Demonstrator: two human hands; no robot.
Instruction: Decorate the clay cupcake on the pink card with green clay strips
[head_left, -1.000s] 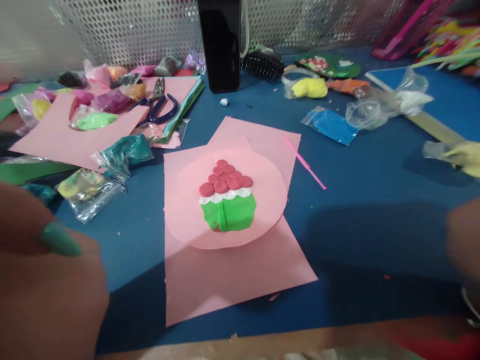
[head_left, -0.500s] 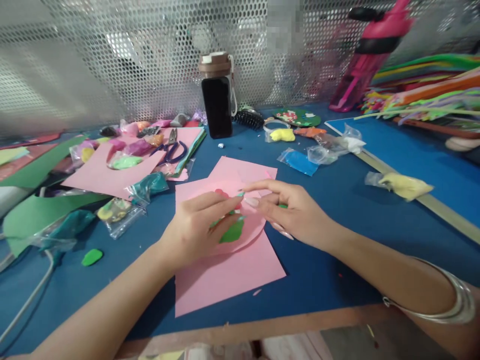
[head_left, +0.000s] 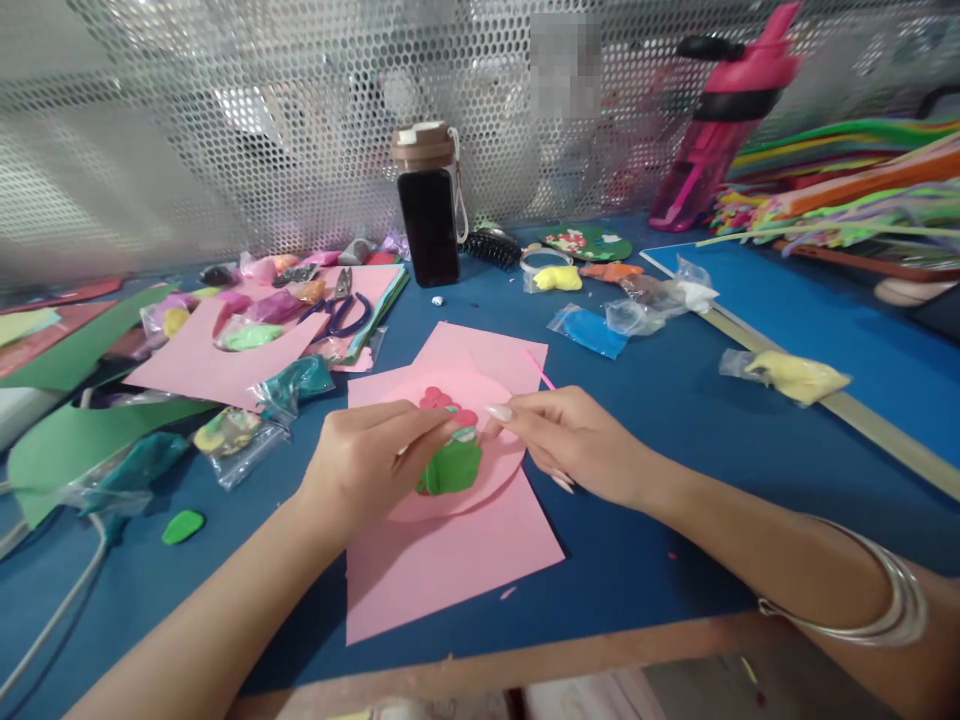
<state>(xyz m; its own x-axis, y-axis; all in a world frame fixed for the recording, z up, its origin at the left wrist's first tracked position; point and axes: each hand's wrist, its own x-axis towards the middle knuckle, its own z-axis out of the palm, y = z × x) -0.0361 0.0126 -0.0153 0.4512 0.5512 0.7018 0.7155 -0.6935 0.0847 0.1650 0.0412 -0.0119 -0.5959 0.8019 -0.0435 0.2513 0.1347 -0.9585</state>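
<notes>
Clay cupcake (head_left: 454, 468) lay between both sets of fingertips — left hand (head_left: 360, 465) pinched its edge, right hand (head_left: 577, 445) touched it, grip unclear.

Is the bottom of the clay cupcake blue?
No, the cupcake has a green bottom and a red top.

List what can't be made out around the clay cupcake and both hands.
- Head view: the clay cupcake, its left side covered by fingers of the left hand; grip or mere touch is unclear.
- Head view: the pink stick, its lower end behind the right hand; held or not is unclear.
- Head view: a blurred patch on the mesh wall.
</notes>
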